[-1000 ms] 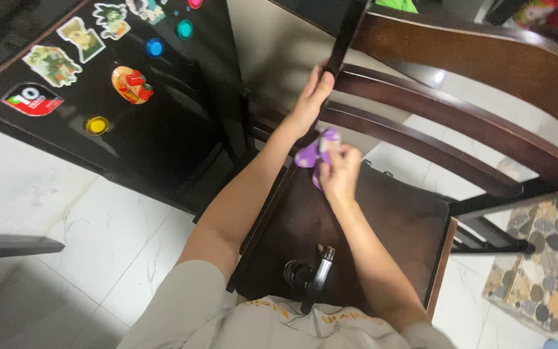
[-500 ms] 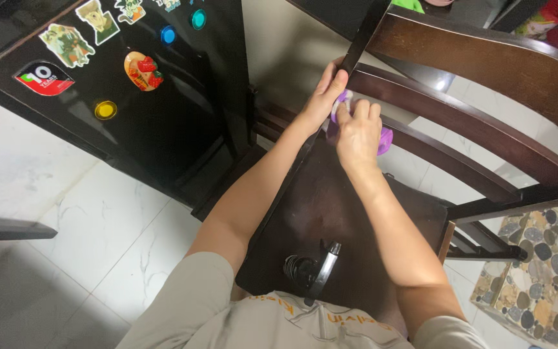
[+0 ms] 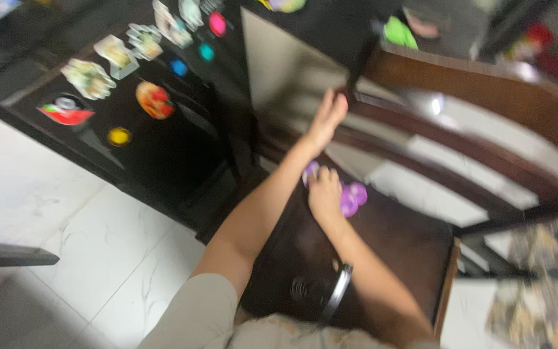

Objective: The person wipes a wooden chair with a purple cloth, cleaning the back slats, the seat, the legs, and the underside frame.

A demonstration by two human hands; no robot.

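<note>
I see my left arm stretched forward and up, its hand (image 3: pixel 328 115) raised with fingers together, blurred. My right arm runs forward lower down, elbow slightly bent, its hand (image 3: pixel 325 194) palm down, fingers curled. The 2 forearms lie close together.

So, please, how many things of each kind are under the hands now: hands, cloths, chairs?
Hands: 2, left hand on the chair back, right hand on the cloth
Purple cloth: 1, on the seat
Dark wooden chair: 1
Total: 4
</note>
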